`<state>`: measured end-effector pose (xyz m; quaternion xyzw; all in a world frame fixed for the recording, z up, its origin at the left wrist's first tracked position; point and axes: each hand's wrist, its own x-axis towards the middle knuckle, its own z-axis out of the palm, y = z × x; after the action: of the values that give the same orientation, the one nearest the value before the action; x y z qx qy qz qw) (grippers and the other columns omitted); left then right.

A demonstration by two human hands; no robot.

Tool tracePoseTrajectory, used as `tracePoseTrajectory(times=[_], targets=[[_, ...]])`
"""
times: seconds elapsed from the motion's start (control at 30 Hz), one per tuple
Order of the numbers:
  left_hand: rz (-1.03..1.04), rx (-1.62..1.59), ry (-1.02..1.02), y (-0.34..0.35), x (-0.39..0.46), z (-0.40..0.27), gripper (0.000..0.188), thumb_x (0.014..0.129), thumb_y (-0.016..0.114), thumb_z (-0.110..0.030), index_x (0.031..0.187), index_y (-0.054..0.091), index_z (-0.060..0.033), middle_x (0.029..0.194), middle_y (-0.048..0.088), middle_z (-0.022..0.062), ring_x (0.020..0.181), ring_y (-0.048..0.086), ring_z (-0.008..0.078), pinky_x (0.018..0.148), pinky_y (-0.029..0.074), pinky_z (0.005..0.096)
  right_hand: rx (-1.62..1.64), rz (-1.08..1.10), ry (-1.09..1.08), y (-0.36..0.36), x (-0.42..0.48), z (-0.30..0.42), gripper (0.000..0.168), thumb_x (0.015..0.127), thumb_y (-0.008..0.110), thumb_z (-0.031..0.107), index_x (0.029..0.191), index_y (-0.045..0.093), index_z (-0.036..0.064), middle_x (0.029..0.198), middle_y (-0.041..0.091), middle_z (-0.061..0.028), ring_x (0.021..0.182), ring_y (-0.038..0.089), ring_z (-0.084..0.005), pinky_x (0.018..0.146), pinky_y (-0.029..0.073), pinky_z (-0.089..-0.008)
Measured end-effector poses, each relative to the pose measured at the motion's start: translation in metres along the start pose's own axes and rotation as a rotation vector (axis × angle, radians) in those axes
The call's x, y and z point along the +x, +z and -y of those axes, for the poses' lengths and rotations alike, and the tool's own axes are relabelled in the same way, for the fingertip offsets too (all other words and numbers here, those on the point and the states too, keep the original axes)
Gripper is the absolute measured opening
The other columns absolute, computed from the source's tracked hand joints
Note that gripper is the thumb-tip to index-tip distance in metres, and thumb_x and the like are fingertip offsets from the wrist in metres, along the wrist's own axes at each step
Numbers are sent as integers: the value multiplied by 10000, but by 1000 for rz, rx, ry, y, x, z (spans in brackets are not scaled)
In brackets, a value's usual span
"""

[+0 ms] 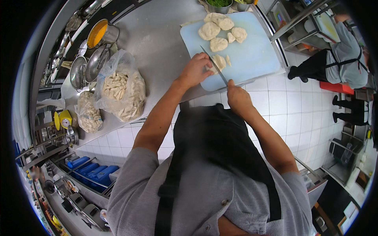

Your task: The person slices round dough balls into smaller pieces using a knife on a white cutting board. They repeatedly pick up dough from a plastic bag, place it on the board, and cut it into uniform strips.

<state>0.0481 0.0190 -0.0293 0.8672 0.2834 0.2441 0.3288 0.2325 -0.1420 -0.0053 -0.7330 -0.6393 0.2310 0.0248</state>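
My right hand [237, 96] grips the handle of a kitchen knife [217, 67], its blade lying across a pale, lumpy food piece [219, 62] that looks like dough or a peeled root. With bent fingers my left hand [197, 69] holds that piece at its left side. A thin slice [228, 60] lies just right of it. Several larger pale lumps [209, 30] rest farther up the light blue cutting board [257, 56]. Left of my arms, an untied clear plastic bag [130, 100] holds many cut pale strips, and a smaller bag [89, 116] of pieces stands beside it.
The steel table [153, 44] carries a pot with orange contents [102, 34] and metal strainers [79, 72] at left. A bowl of chopped greens [219, 6] stands beyond the board. A yellow scale [65, 119] is at far left. A co-worker [344, 59] stands at right; another's legs show below.
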Motion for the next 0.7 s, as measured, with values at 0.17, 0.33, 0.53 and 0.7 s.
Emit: tracePoseTrajectory(times=[0.17, 0.33, 0.53, 0.7], targets=[[-17, -31, -7, -1, -3, 0, 219, 808, 839, -60, 952, 675, -43, 1183, 626, 94, 1101, 630, 304, 913, 546, 397, -7, -70, -108, 1, 10, -10, 282, 981, 452, 68, 1211, 539, -70, 901, 725, -267, 836, 717, -454, 780, 580, -527], [-2, -22, -22, -7, -8, 2, 174, 823, 788, -2, 954, 680, -36, 1165, 618, 104, 1102, 629, 310, 945, 532, 397, 23, -95, -100, -24, 5, -1, 297, 968, 463, 75, 1205, 543, -85, 898, 727, -268, 828, 717, -457, 793, 572, -540], [-9, 33, 25, -6, -7, 3, 142, 824, 774, 8, 931, 688, -34, 1150, 607, 111, 1100, 627, 313, 961, 526, 399, 21, -91, -82, -25, -4, 11, 276, 970, 462, 81, 1178, 547, -81, 896, 725, -276, 852, 720, -459, 800, 574, -540], [-11, 21, 13, -5, -8, 6, 129, 826, 779, 5, 916, 693, -28, 1143, 609, 108, 1094, 630, 310, 949, 530, 399, 41, -50, -34, -22, -6, 22, 229, 982, 459, 87, 1135, 544, -59, 907, 725, -280, 874, 718, -469, 800, 578, -539]])
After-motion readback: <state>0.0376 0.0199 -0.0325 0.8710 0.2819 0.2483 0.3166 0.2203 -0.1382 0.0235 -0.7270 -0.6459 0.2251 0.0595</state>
